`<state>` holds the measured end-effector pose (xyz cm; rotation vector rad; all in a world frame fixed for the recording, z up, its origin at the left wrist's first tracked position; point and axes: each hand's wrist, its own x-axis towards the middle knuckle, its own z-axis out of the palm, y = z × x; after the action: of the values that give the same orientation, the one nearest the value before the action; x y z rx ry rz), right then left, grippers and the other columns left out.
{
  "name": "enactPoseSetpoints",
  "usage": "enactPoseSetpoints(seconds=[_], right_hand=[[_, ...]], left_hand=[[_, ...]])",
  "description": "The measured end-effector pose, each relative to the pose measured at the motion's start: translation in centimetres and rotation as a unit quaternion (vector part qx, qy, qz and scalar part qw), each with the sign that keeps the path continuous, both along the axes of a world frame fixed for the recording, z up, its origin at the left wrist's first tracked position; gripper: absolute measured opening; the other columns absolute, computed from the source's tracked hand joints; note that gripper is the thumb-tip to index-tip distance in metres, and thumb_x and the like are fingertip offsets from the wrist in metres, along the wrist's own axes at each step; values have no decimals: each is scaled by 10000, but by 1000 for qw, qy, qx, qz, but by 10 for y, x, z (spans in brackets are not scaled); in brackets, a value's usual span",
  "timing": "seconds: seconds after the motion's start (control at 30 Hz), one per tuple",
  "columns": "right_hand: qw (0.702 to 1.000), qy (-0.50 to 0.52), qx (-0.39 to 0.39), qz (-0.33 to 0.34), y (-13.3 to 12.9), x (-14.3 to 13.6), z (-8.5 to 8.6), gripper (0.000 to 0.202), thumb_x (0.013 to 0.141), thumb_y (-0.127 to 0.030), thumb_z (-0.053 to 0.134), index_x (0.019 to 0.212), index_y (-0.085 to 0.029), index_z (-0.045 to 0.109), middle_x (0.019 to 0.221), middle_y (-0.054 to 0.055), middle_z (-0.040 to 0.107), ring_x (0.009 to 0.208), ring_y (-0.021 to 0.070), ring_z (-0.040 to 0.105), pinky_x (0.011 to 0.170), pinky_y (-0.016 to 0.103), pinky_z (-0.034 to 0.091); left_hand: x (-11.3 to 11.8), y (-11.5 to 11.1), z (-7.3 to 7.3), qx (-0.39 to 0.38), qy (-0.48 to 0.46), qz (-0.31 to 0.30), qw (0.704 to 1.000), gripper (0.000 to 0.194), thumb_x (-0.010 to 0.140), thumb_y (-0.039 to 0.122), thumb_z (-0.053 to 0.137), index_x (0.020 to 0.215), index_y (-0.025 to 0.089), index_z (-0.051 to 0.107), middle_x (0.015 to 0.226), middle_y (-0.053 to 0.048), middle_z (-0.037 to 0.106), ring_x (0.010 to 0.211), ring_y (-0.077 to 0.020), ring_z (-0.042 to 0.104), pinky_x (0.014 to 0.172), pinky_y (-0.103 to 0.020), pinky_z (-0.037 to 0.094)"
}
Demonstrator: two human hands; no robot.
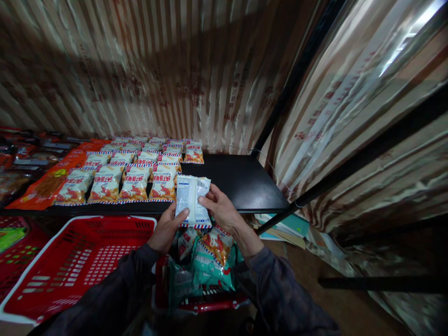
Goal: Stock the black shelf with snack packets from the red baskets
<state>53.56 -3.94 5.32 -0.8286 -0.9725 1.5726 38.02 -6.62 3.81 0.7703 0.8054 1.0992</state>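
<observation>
Head view. The left hand [167, 229] and the right hand [224, 211] grip one snack bag [192, 200] between them, the left at its lower left side with the thumb on the printed face, the right at its upper right side, thumb likewise on the face. The bag is held upright at the front edge of a black shelf [238, 179], its text panel and barcode toward the camera and a red, white and blue striped band along its bottom. To its left, rows of white-and-orange snack bags [135, 182] with red lettering lie on the shelf; farther left are orange packets [49, 184] and, at the far left, dark packages [26, 161] too dim to identify. Below the hands, a red basket [206, 305] contains teal bags [210, 268] and a white-and-orange bag [219, 242]. A second red basket [101, 252], with a white rim and perforated walls, sits to the left, its visible interior showing no goods. Striped curtain-like sheeting [196, 74] hangs behind the shelf, and black metal bars [336, 172] cross at the right.
</observation>
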Motion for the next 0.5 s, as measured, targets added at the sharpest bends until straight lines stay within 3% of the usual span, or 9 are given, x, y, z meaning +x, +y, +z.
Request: enactPoseSetpoints(seconds=[0.23,0.5], right_hand=[[991,-58,5,-118,1,-1,-1,442,613,-411,772,965,-203,606,788,9,704,632,153,628,599,277,491],[990,-58,4,-127,4,1,-3,343,638,-501,723,756,-187,654,659,-23,642,579,110,543,562,231,426]], left_hand=[[3,-4,-6,18,1,-44,999,459,727,325,697,1125,146,558,1123,-104,659,1049,-245,600,936,-356,428],[2,0,-6,44,77,-15,996,490,668,332,734,1091,144,573,1109,-99,664,1031,-252,601,915,-361,439]])
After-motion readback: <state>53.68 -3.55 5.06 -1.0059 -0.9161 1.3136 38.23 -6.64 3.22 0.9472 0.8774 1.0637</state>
